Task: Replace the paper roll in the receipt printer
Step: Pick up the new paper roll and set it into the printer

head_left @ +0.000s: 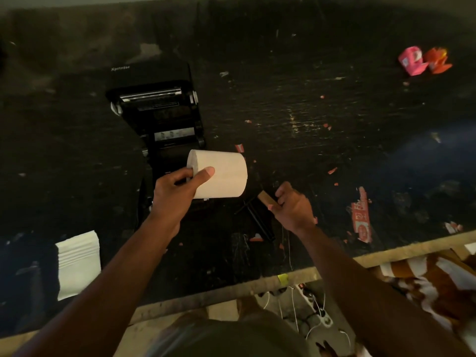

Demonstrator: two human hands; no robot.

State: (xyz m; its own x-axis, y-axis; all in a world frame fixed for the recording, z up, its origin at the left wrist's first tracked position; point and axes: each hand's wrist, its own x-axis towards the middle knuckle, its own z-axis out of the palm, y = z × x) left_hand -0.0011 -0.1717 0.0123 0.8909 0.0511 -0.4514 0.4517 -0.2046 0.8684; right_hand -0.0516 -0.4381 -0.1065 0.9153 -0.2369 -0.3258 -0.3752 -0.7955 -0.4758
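A black receipt printer [157, 109] stands on the dark table with its lid swung open, so the paper bay shows. My left hand [175, 191] grips a full white paper roll [222, 175] by its left end, held on its side just in front of the printer. To the right, my right hand [293, 206] is closed around a brown cardboard core [266, 198]. A black spindle rod [257, 220] lies on the table just below and between the two hands.
A stack of white paper [77, 264] lies at the table's front left. Pink and orange wrappers [422, 60] sit at the far right, and a red torn label [362, 215] lies near the front right. Small scraps litter the table. The wooden table edge [231, 289] runs below my arms.
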